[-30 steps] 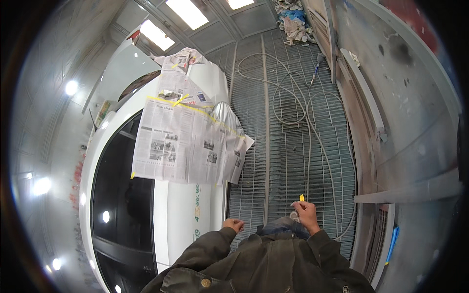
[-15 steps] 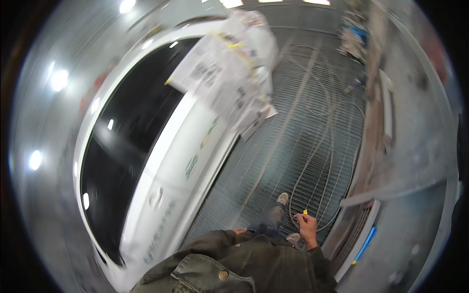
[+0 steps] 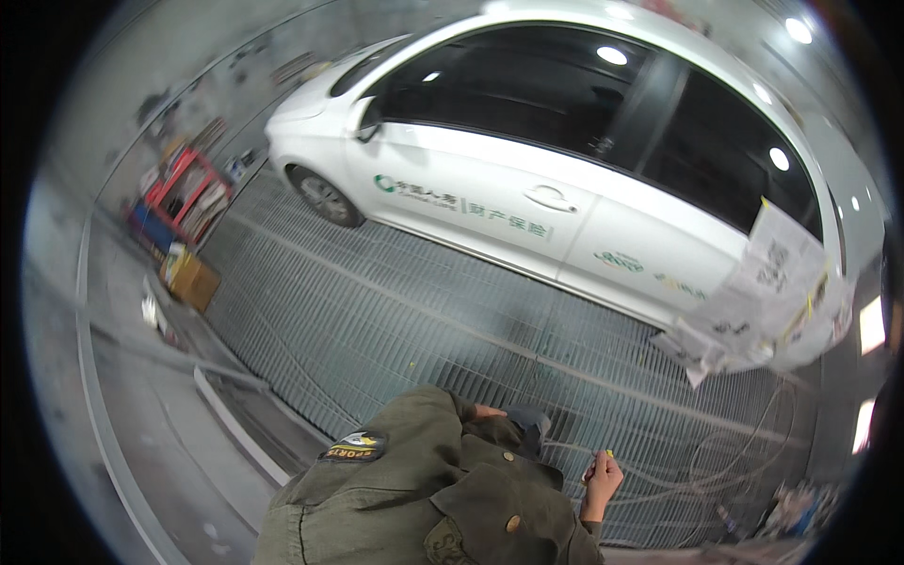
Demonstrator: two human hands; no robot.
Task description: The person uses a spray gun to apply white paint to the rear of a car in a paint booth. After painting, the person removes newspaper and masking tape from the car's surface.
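We've got a small yellow strip (image 3: 609,454) at lwr right of ctr in the frame, pinched at the fingertips of our R hand (image 3: 601,478), fingers curled in w/ next to no gap. Our L hand (image 3: 488,411), nr lwr ctr, is mostly hidden by the cuff; can't tell how far its fingers spread or if it holds anything. We're in an olive jacket (image 3: 405,471) w/ brass-coloured buttons & a patch on the L sleeve, filling the bottom ctr.

Under us: floor of slatted metal grating (image 3: 311,282), grey-green, w/ paler strips running across it. A thin hose (image 3: 697,485) loops over it at lwr right; a crumpled heap (image 3: 796,508) sits beyond, nr the lwr right rim.

White car (image 3: 452,160) spans upper ctr to right, dark windows, green lettering on its doors. Newspaper sheets (image 3: 777,273) w/ yellow tape cover part of its rear, right side of frame.

Left side: red shelf unit (image 3: 193,193) full of stuff, cardboard box (image 3: 195,284) just below it. Grey wall (image 3: 122,377) down the left, smudged dark in spots up top. Bright light panels (image 3: 872,325) at the right edge.
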